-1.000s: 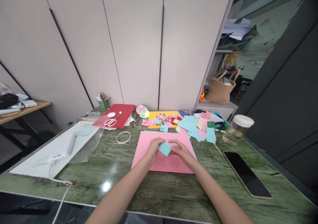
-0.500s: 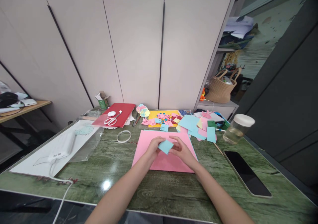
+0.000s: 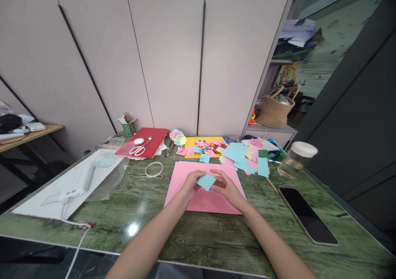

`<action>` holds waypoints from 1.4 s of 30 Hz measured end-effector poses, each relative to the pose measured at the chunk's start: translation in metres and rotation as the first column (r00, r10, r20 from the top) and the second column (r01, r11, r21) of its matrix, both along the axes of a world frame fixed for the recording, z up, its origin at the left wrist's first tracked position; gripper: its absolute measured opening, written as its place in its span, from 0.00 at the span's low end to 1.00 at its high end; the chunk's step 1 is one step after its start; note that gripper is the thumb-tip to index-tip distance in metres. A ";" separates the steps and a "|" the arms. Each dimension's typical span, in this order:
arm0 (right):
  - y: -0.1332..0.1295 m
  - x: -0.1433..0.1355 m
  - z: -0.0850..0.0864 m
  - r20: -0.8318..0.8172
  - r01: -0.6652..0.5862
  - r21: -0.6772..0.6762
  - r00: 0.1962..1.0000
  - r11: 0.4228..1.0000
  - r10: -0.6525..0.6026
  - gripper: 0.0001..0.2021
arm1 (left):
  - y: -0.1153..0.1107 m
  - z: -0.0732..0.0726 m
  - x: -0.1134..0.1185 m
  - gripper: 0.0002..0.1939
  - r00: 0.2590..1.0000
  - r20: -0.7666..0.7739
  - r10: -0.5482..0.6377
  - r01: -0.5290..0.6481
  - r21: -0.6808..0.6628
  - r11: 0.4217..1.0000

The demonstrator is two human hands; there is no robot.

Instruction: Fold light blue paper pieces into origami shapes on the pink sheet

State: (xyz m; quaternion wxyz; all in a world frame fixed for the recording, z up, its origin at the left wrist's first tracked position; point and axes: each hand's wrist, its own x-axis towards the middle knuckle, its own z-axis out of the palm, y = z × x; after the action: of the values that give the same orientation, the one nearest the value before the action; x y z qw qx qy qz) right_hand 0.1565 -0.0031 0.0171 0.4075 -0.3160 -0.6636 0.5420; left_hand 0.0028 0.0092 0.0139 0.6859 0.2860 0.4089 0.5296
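A small light blue paper square [image 3: 206, 182] is held above a large pink sheet [image 3: 182, 180], one corner toward me. My left hand [image 3: 193, 183] pinches its left corner. Curved around its right side, my right hand [image 3: 225, 185] has its fingertips at the paper's edge. Beyond the pink sheet lie another small blue piece [image 3: 204, 158] and a yellow sheet [image 3: 190, 143] bearing pink, blue and yellow folded bits. Larger blue sheets [image 3: 235, 151] overlap pink and green pieces to the right.
Left of centre are a red folder [image 3: 157, 136] with white scissors [image 3: 137, 150], a white ring [image 3: 154, 169] and a power strip [image 3: 81, 180] on white paper. On the right stand a lidded jar [image 3: 295, 163] and a black phone [image 3: 306, 215].
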 end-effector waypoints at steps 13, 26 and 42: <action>0.003 -0.002 -0.006 -0.037 0.017 0.066 0.999 0.998 -0.015 0.12 | 0.000 -0.003 0.001 0.11 0.985 -0.161 0.064 -0.044 0.124 0.991; 0.004 0.002 -0.006 0.079 0.147 0.257 0.982 0.955 -0.172 0.07 | -0.006 0.000 0.003 0.14 0.950 -0.296 0.099 0.005 0.332 0.943; 0.006 0.005 -0.004 0.094 0.167 0.315 0.974 0.934 -0.205 0.04 | -0.008 0.006 0.005 0.19 0.988 -0.151 0.025 0.011 0.234 0.972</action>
State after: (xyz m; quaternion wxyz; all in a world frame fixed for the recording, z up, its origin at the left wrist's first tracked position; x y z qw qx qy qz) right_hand 0.1610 0.0030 0.0128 0.4585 -0.3441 -0.7305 0.3712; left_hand 0.0073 0.0012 0.0196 0.6123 0.4032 0.3958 0.5530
